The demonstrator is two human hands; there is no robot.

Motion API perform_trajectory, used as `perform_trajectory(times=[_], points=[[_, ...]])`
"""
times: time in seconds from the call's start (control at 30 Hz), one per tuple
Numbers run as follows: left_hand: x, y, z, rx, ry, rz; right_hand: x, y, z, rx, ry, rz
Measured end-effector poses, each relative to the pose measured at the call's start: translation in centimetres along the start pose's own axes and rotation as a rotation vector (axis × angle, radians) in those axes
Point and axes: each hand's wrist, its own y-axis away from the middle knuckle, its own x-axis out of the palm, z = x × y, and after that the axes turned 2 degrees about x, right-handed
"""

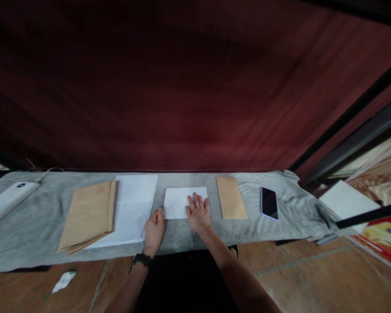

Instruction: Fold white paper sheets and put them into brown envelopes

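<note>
at the far left, a white device lies on the grey cloth, a dark round mark near its end too small to read. next comes a stack of brown envelopes, the top one bearing a faint reddish stamp, blurred past reading; it overlaps large white sheets. the left hand, a dark band on its wrist, has its fingers curled in at the lower left corner of a small white paper; i cannot tell whether they pinch it. that paper lies flat under the right hand, whose fingers are spread wide across its right part. further right are a small brown envelope, apart from the fingers, then a dark-screened phone, and at the edge a red and yellow package with a blue oval label, its lettering unclear
</note>
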Motion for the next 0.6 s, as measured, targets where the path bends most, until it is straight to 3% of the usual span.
perform_trajectory(times=[0.43, 0.6], points=[[0.5, -0.3, 1.0, 0.051, 0.037, -0.049, -0.4, 0.3, 0.1, -0.007, 0.01, -0.016], [0.5, -0.3, 0.8, 0.037, 0.134, -0.01, -0.3, 0.3, 0.0, -0.02, 0.012, -0.031]])
